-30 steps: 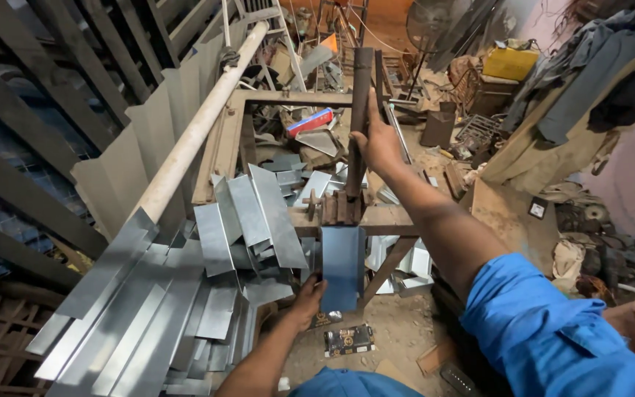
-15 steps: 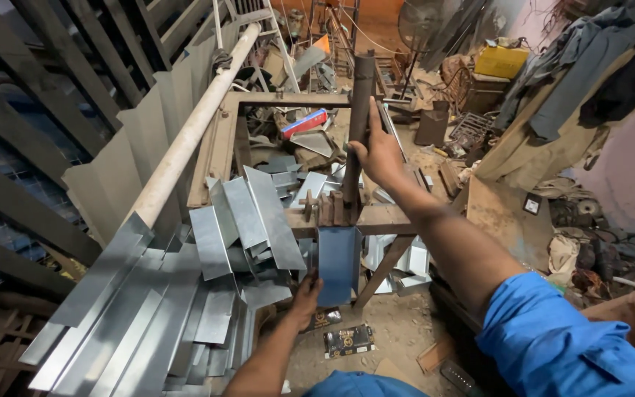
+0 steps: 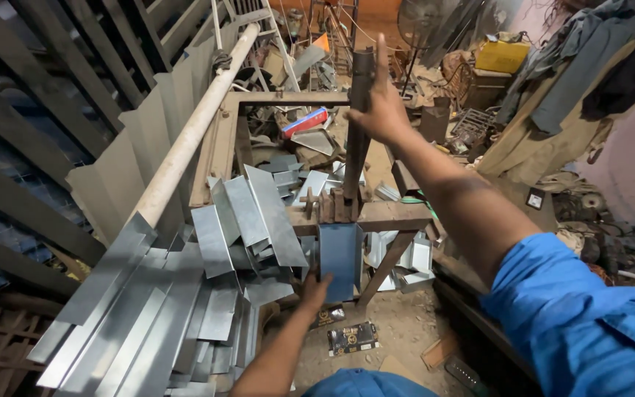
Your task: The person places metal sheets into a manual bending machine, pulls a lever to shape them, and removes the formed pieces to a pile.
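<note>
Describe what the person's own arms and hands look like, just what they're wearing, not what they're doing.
Both hands are bare, with no gloves, rings or watch that can be made out. The right hand leads to a bare forearm and a bright blue short sleeve with a stitched seam near the shoulder. The left hand also shows a bare forearm; more blue fabric appears at the bottom edge.

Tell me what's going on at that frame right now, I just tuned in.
A person in blue sleeves works at a rusty metal frame. The right hand grips the upright lever bar, while the left hand holds the lower edge of a sheet-metal strip hanging below the frame's crossbar. Cut strips lean against the frame, and more are piled on the floor to the left.
</note>
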